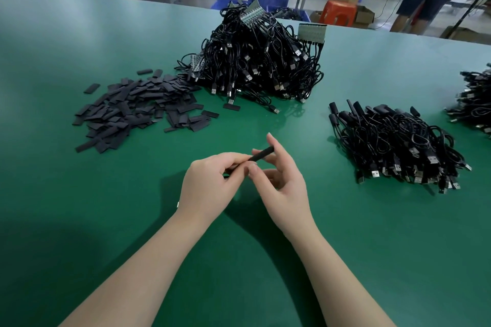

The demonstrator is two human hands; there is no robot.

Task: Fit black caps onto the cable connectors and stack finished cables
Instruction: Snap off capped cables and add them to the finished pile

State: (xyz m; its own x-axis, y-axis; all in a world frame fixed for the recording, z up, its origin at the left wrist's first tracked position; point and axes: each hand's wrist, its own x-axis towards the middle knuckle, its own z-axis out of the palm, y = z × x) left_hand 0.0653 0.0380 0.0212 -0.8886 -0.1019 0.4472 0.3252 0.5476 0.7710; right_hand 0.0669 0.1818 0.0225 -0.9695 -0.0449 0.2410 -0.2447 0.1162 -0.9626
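Green table surface lies open around both hands. Left hand and right hand pinch one black cap between curled fingers, above the table centre. Loose caps lie far-left, uncapped cables behind, the finished stack right, all apart.

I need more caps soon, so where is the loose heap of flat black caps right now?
In the head view, the heap of flat black caps lies on the green table, left of the tall pile of black cables.
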